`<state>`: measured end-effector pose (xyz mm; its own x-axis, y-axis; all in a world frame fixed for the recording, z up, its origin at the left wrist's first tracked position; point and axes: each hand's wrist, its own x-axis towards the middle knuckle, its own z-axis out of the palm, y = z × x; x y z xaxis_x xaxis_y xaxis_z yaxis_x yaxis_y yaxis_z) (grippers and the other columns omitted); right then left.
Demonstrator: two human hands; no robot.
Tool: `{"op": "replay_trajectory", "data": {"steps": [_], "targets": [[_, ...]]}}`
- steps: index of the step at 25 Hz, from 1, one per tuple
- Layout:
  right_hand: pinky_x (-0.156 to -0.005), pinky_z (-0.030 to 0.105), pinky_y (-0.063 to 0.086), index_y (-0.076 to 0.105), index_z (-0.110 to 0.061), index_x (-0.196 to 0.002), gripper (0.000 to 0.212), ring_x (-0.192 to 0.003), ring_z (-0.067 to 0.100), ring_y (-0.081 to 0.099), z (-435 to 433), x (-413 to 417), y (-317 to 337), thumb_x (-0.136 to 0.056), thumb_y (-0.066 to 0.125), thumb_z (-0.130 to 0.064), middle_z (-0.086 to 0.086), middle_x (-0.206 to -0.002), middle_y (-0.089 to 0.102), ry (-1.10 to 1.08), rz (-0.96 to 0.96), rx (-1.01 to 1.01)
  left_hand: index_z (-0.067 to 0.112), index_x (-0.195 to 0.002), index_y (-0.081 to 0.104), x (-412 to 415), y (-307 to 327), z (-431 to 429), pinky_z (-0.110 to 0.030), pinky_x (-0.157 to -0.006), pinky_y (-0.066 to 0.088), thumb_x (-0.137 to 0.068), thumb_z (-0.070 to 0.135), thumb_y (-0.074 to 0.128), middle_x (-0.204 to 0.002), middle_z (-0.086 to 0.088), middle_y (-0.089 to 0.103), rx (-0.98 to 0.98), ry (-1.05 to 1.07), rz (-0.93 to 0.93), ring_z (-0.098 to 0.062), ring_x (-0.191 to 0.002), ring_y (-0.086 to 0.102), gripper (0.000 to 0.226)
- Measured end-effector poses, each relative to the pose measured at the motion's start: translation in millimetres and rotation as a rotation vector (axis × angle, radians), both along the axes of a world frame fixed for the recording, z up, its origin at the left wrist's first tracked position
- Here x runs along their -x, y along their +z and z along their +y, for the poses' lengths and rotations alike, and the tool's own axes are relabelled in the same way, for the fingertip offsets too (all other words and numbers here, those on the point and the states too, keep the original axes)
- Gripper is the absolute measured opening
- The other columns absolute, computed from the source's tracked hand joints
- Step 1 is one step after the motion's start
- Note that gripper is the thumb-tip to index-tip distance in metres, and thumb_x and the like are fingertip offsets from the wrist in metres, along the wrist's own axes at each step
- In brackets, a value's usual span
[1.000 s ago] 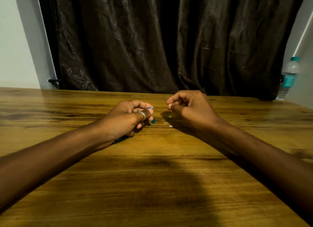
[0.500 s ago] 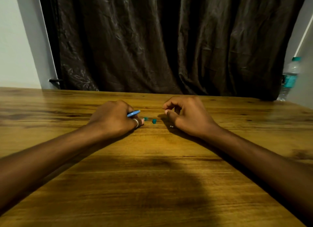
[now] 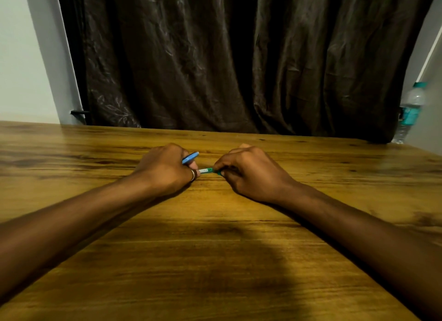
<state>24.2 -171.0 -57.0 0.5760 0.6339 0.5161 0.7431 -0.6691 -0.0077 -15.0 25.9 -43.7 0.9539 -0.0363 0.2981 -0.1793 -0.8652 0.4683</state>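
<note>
**A:** What step is this?

**B:** Fitting small parts together, I think. The left hand (image 3: 165, 170) is curled round a blue piece (image 3: 190, 157) that pokes out above its fingers.

**A:** Where is the stick (image 3: 207, 170)?

**B:** Between the fingertips of both hands. The right hand (image 3: 251, 172) pinches its green end. Its white end reaches the left fingers.

**A:** What next?

**B:** Probably push it in straight and gently. It looks thin.
</note>
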Motion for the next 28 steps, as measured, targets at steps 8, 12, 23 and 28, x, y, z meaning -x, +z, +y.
{"op": "replay_trajectory", "data": {"steps": [8, 12, 23, 28], "targets": [[-0.079, 0.036, 0.055, 0.074, -0.028, -0.101, 0.014, -0.090, 0.008, 0.062, -2, 4, 3, -0.091, 0.064, -0.026, -0.011, -0.092, 0.073, -0.111, 0.082, -0.158, 0.027, -0.096, 0.070, -1, -1, -1, -0.024, -0.060, 0.041, -0.093, 0.027, 0.067, -0.087, 0.009, 0.067, 0.159, 0.024, -0.034, -0.006, -0.081, 0.061, 0.004], [-0.075, 0.026, 0.054, 0.075, -0.024, -0.099, 0.013, -0.085, 0.005, 0.065, -7, 4, 10, -0.090, 0.067, -0.020, -0.008, -0.091, 0.074, -0.210, 0.141, -0.405, 0.025, -0.097, 0.071, 2, 7, -4, -0.024, -0.065, 0.045, -0.095, 0.023, 0.065, -0.090, 0.007, 0.069, 0.326, -0.089, -0.061, -0.008, -0.086, 0.064, 0.007], [-0.082, 0.036, 0.060, 0.072, -0.004, -0.100, 0.012, -0.089, 0.026, 0.076, 0, 17, 20, -0.090, 0.069, 0.000, 0.017, -0.095, 0.078, -0.054, 0.742, -1.064, 0.022, -0.097, 0.073, 7, 7, -7, -0.039, -0.083, 0.055, -0.094, 0.022, 0.066, -0.095, 0.001, 0.073, 0.440, -0.180, -0.024, -0.017, -0.093, 0.067, 0.007], [-0.067, 0.020, 0.054, 0.073, -0.004, -0.100, 0.012, -0.073, 0.011, 0.068, -1, 15, 19, -0.089, 0.069, 0.001, 0.010, -0.084, 0.075, -0.046, 0.670, -1.010, 0.021, -0.098, 0.072, 8, 8, -8, -0.045, -0.089, 0.055, -0.093, 0.021, 0.066, -0.097, -0.002, 0.073, 0.448, -0.196, -0.014, -0.018, -0.094, 0.067, 0.008]]}}
